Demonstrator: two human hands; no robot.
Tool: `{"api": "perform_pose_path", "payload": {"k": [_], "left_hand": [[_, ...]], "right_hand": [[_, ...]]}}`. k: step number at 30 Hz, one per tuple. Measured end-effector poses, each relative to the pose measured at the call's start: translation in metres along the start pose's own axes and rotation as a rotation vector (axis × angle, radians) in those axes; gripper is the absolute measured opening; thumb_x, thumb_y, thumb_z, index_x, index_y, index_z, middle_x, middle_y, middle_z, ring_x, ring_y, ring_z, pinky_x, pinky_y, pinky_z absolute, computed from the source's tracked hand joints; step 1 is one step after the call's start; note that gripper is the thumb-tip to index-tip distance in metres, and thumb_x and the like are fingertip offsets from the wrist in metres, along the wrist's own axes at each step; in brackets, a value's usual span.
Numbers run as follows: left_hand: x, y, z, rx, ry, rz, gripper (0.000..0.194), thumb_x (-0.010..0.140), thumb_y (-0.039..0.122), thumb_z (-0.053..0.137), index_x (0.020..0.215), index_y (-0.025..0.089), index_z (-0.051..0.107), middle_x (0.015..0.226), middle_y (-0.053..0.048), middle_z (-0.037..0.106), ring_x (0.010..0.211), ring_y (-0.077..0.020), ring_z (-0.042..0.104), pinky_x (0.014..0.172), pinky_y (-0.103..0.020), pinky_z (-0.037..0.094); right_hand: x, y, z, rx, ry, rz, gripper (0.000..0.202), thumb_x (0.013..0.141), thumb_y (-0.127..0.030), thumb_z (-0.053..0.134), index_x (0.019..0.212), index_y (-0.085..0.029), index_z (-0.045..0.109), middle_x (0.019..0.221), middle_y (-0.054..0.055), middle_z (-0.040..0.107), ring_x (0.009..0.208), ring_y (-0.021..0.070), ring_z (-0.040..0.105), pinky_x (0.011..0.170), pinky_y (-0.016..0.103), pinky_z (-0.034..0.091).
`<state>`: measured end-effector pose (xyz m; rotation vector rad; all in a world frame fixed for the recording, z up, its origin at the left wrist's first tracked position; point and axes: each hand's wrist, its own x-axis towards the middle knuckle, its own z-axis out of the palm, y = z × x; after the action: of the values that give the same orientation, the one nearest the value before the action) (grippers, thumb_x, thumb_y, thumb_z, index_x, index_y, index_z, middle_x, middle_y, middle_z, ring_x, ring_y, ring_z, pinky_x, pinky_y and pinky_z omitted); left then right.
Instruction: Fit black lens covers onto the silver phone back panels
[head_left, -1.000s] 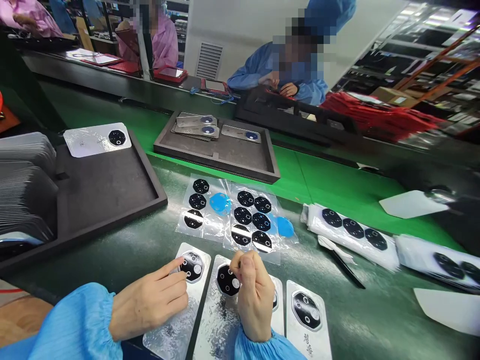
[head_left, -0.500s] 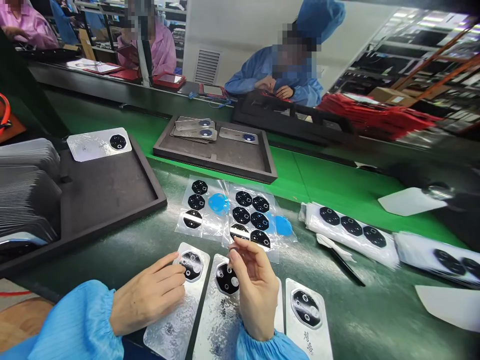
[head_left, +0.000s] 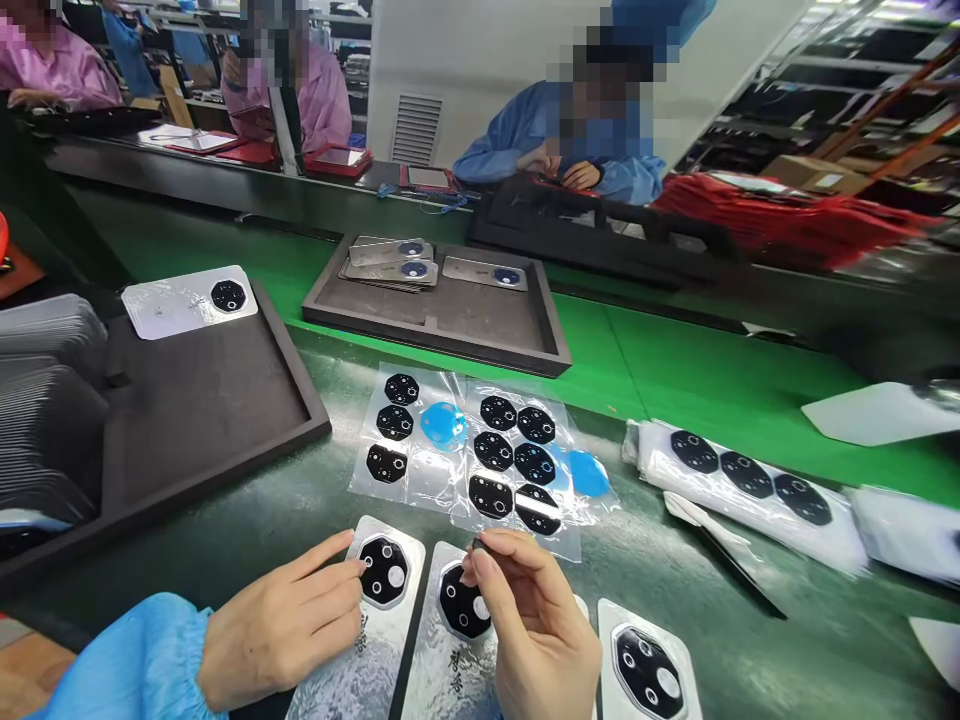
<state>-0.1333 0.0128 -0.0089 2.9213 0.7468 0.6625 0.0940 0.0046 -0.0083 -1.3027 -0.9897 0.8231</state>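
"What edges and clearance do we record?"

"We fix places by the clear sticker film (head_left: pixel 431 480). The left tray (head_left: pixel 195 390) stands to its left and the far tray (head_left: pixel 480 310) just beyond it, both with raised rims. A strip of dark green tabletop (head_left: pixel 247 510) separates its near edge from the phone covers. Right of it lie a narrow black tool (head_left: pixel 739 570) and a sticker pack (head_left: pixel 750 485)."

"How do the covers lie?"

"On the near side of the film we note the left cover (head_left: pixel 360 660), the second cover (head_left: pixel 457 660) and the rightmost cover (head_left: pixel 647 665). Their long axes run toward the film, camera ends foremost."

"And our grip?"

"Our left hand (head_left: pixel 292 620) is loosely spread, fingertips at the left cover's camera plate (head_left: pixel 384 573). Our right hand (head_left: pixel 544 635) pinches narrowly over the second cover, thumb to index finger. A dark spot shows there; we cannot tell whether it is a held piece."
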Motion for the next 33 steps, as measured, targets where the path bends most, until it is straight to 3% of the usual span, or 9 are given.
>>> {"api": "perform_pose_path", "payload": {"k": [9,17,22,26,30,33], "left_hand": [[0.003,0.0,-0.002,0.0,-0.013,0.001,0.018,0.094,0.004,0.05,0.085,0.011,0.064,0.093,-0.007,0.071,0.104,-0.0206,0.067,0.116,-0.053,0.041],[0.006,0.001,-0.004,-0.003,-0.012,0.003,0.02,0.094,0.003,0.047,0.082,0.011,0.062,0.091,-0.007,0.071,0.104,-0.0208,0.068,0.115,-0.052,0.042],[0.005,0.002,-0.005,0.018,-0.023,0.009,0.022,0.096,0.004,0.045,0.086,0.012,0.062,0.092,-0.007,0.071,0.106,-0.0203,0.067,0.115,-0.051,0.042],[0.005,0.0,-0.003,0.033,-0.034,0.023,0.021,0.096,0.005,0.045,0.089,0.012,0.063,0.093,-0.007,0.071,0.105,-0.0196,0.067,0.116,-0.051,0.041],[0.005,-0.001,-0.002,0.056,-0.039,0.046,0.018,0.095,0.005,0.047,0.086,0.011,0.062,0.09,-0.006,0.068,0.103,-0.019,0.067,0.117,-0.048,0.04],[0.005,0.0,-0.002,0.057,-0.041,0.055,0.018,0.095,0.004,0.046,0.086,0.01,0.061,0.088,-0.006,0.066,0.1,-0.018,0.067,0.117,-0.046,0.04]], "right_hand": [[0.0,0.0,-0.002,0.008,-0.043,0.103,0.009,0.086,-0.029,0.069,0.093,-0.024,0.071,0.093,0.004,0.067,0.068,0.0121,0.064,0.062,0.022,0.055],[0.001,-0.002,0.004,-0.005,-0.079,0.055,0.005,0.086,-0.027,0.068,0.088,-0.024,0.07,0.084,0.002,0.065,0.064,0.0112,0.062,0.059,0.02,0.054],[0.001,0.003,0.002,-0.042,-0.09,0.076,0.015,0.086,-0.029,0.069,0.101,-0.024,0.068,0.087,0.003,0.068,0.071,0.0142,0.066,0.063,0.023,0.055],[0.004,0.003,0.006,-0.139,-0.25,-0.057,0.005,0.092,-0.025,0.062,0.092,-0.024,0.067,0.088,0.002,0.065,0.075,0.0148,0.064,0.064,0.024,0.053],[0.007,-0.005,0.017,-0.372,-0.474,-0.297,0.014,0.092,-0.014,0.056,0.087,-0.023,0.066,0.086,0.003,0.055,0.079,0.0167,0.056,0.065,0.027,0.047],[0.006,-0.004,0.027,-0.538,-0.496,-0.443,0.018,0.092,-0.009,0.054,0.087,-0.022,0.066,0.089,0.004,0.051,0.083,0.0195,0.05,0.069,0.031,0.043]]}}
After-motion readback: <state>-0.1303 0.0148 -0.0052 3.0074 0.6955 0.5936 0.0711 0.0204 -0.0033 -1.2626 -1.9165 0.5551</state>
